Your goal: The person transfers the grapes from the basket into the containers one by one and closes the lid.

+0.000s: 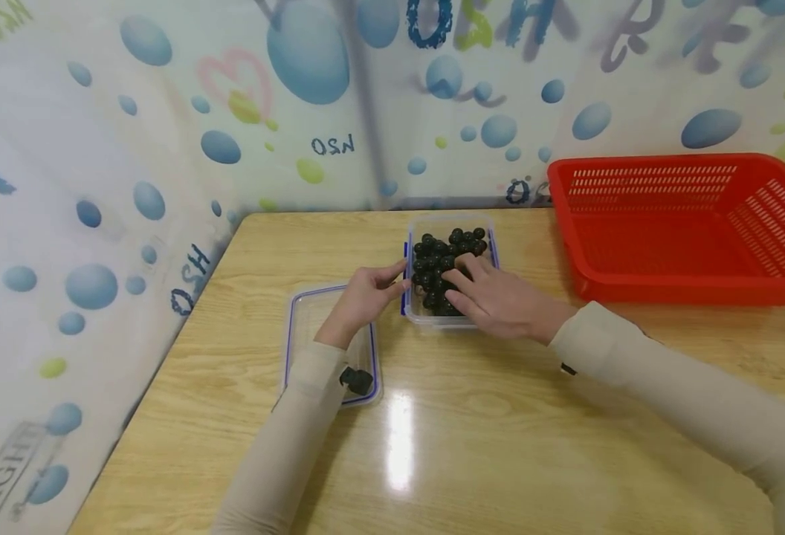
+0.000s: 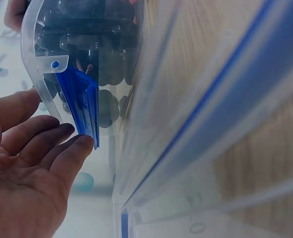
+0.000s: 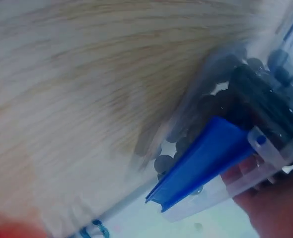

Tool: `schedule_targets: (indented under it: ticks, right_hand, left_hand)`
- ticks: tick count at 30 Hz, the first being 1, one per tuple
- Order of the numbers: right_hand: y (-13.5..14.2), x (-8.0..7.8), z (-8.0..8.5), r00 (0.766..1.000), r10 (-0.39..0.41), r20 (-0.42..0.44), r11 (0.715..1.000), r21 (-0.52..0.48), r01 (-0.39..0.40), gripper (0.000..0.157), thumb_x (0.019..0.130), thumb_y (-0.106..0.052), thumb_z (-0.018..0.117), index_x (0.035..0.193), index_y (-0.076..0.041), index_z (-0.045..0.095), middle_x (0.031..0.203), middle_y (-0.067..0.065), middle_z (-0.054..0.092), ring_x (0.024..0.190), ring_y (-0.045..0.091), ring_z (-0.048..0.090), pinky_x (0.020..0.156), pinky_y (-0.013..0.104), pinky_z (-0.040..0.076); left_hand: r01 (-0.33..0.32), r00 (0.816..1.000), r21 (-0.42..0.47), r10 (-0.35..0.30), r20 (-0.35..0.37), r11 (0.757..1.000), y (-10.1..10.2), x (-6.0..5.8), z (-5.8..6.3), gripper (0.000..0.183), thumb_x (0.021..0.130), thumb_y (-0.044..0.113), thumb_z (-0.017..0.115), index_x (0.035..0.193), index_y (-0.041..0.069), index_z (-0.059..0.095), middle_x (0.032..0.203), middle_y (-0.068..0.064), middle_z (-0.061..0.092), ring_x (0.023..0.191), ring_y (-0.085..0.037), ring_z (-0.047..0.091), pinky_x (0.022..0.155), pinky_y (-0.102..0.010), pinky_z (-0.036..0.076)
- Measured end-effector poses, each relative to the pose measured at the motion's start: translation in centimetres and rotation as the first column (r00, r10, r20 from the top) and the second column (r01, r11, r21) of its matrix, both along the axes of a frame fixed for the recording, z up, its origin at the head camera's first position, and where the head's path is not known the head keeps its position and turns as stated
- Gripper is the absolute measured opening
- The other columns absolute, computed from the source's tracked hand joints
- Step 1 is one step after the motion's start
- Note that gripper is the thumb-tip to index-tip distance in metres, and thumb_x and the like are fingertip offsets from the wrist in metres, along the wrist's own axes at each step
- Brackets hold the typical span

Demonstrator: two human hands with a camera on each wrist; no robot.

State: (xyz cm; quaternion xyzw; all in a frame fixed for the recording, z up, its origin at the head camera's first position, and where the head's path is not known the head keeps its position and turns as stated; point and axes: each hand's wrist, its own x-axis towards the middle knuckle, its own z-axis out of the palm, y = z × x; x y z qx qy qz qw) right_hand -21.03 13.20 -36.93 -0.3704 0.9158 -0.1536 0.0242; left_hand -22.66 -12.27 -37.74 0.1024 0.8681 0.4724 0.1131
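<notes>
In the head view, a clear rectangular plastic box (image 1: 433,322) stands on the light wood-grain worktop (image 1: 486,423), holding a bunch of glossy, near-black round grapes (image 1: 433,261). The grapes lie at 3 o'clock from the left hand (image 1: 369,296), just across the box wall; that grip is loose, thumb and fingertips touching the box's side. From the right hand (image 1: 497,299), the bunch lies at 10 o'clock, directly under the fingertips. The right grip bends down onto the grapes; whether it pinches any cannot be told. A clear rectangular lid with a blue edge (image 1: 312,316) lies at 8 o'clock from the box, partly beneath the left forearm. Near 3 o'clock sits a red slotted plastic basket (image 1: 687,290).

In the left wrist view, the grapes show through the box wall at 1 o'clock from the left hand. Its relaxed fingertips touch a blue plastic latch flap (image 2: 82,106), which hangs down from the rim.

In the right wrist view, a second blue latch flap (image 3: 206,161) slants at 10 o'clock from the right hand. Grapes press against the clear wall towards 12 o'clock; the fingers are partly hidden behind plastic.
</notes>
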Motion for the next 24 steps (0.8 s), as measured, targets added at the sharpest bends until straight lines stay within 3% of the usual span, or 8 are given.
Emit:
schedule_targets:
  ticks: [4,7,10,14,18,24]
  right_hand:
    - [-0.1,0.2,0.1,0.998,-0.03,0.058,0.998,-0.052,0.033,0.046,0.108,-0.037,0.03,0.141,-0.011,0.047,0.135,0.015,0.035,0.12,0.033,0.041,0.101,0.051,0.04]
    - [-0.5,0.2,0.0,0.999,-0.033,0.027,0.997,-0.074,0.035,0.043,0.108,-0.034,0.039,0.143,-0.009,0.044,0.139,0.019,0.03,0.125,0.037,0.036,0.104,0.054,0.036]
    - [-0.8,0.2,-0.1,1.0,-0.005,-0.026,0.999,-0.037,0.004,0.053,0.107,-0.032,0.041,0.153,-0.007,0.03,0.154,0.022,0.013,0.139,0.043,0.018,0.11,0.059,0.023]
    - [-1.1,-0.1,0.0,0.996,0.088,-0.031,0.994,0.074,-0.085,0.06,0.108,-0.035,0.036,0.159,-0.01,0.014,0.163,0.014,-0.008,0.146,0.038,-0.007,0.113,0.059,0.011]
    - [-1.6,-0.5,0.5,0.989,0.138,0.048,0.978,0.148,-0.144,0.061,0.109,-0.035,0.034,0.158,-0.009,0.009,0.162,0.014,-0.013,0.145,0.038,-0.012,0.113,0.058,0.012]
    - [-1.8,-0.6,0.5,0.979,0.074,0.19,0.991,0.095,-0.093,0.064,0.109,-0.03,0.035,0.156,-0.003,0.0,0.16,0.013,-0.022,0.145,0.036,-0.016,0.113,0.058,0.015]
  left_hand:
    - [-0.008,1.0,-0.007,0.008,0.016,1.0,0.0,0.0,-0.1,0.046,0.099,0.026,0.063,0.143,0.018,0.052,0.146,0.002,0.048,0.129,-0.025,0.049,0.102,-0.04,0.043]
    - [-0.016,1.0,-0.015,0.016,0.01,1.0,0.1,0.1,0.0,0.045,0.099,0.026,0.063,0.142,0.02,0.053,0.144,0.001,0.049,0.128,-0.024,0.049,0.102,-0.04,0.043]
    - [-0.009,1.0,-0.012,0.009,0.001,1.0,0.2,0.1,0.1,0.045,0.099,0.026,0.063,0.142,0.019,0.053,0.144,0.0,0.049,0.128,-0.024,0.05,0.101,-0.04,0.044]
    - [0.008,1.0,-0.021,-0.008,0.017,1.0,0.3,0.1,0.0,0.047,0.099,0.026,0.062,0.144,0.018,0.051,0.145,-0.001,0.048,0.128,-0.025,0.05,0.101,-0.04,0.044]
    - [0.006,1.0,-0.051,-0.005,0.031,0.999,0.1,0.1,0.1,0.047,0.1,0.028,0.061,0.144,0.019,0.05,0.145,0.0,0.047,0.128,-0.024,0.05,0.102,-0.04,0.043]
    - [0.003,1.0,-0.05,-0.002,0.014,0.999,0.2,0.1,0.2,0.046,0.1,0.027,0.062,0.143,0.017,0.052,0.144,-0.001,0.049,0.128,-0.024,0.05,0.102,-0.039,0.043]
